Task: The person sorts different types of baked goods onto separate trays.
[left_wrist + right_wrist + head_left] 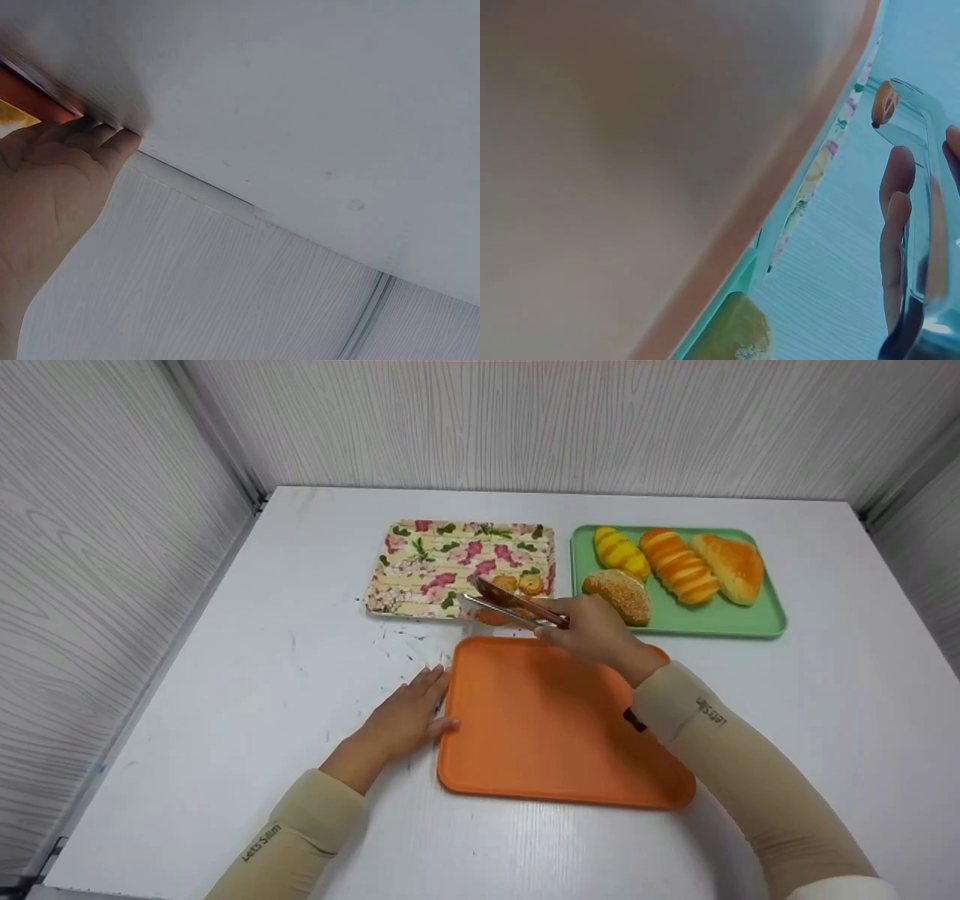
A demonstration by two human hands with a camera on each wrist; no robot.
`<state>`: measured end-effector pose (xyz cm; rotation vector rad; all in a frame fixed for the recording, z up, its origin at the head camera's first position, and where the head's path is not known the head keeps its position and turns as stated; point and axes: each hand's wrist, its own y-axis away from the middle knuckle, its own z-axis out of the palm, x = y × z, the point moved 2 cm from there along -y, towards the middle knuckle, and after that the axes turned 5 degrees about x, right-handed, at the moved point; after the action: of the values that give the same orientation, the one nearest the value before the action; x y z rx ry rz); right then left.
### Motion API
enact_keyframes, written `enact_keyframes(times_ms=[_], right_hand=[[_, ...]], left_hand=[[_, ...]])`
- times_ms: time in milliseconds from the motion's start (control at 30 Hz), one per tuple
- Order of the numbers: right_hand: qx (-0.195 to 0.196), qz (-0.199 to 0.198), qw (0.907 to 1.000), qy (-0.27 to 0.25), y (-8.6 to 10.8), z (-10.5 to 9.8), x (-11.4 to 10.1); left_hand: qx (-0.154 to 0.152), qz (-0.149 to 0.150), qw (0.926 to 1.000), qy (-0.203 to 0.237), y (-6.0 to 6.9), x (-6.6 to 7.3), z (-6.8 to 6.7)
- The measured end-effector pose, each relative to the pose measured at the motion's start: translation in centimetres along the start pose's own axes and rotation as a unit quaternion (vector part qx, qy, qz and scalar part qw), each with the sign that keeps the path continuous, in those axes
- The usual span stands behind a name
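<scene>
My right hand [592,630] grips metal tongs [517,607], their tips above the front right part of the floral tray [427,566]. By the tips in the right wrist view is a small orange-brown piece [885,103]; whether they pinch it is unclear. Small baked pieces [531,583] lie on that tray, partly hidden by the tongs. The left hand [401,724] lies at the left edge of the orange tray [540,727], fingers extended and thumb over the rim. Those fingers touch the tray's side in the left wrist view.
A green tray [705,622] stands at the back right. On it lie a yellow striped bread [621,553], a seeded bun [621,596], a ridged loaf [679,566] and a triangular bread [731,568]. White panels border the white table [247,675] behind and at both sides.
</scene>
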<state>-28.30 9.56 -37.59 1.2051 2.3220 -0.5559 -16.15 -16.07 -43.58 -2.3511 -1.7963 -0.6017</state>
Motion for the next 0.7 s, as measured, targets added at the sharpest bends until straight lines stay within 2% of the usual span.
enact_keyframes(times_ms=[233,700], right_hand=[[0.004,0.050,0.9986,0.014,-1.7,0.6,0.5],[-0.003,0.054,0.9981,0.030,-2.8,1.5,1.2]], left_hand=[[-0.002,-0.003,1.0000,0.004,0.1,0.0,-0.1],[-0.003,-0.006,1.0000,0.003,0.0,0.0,0.0]])
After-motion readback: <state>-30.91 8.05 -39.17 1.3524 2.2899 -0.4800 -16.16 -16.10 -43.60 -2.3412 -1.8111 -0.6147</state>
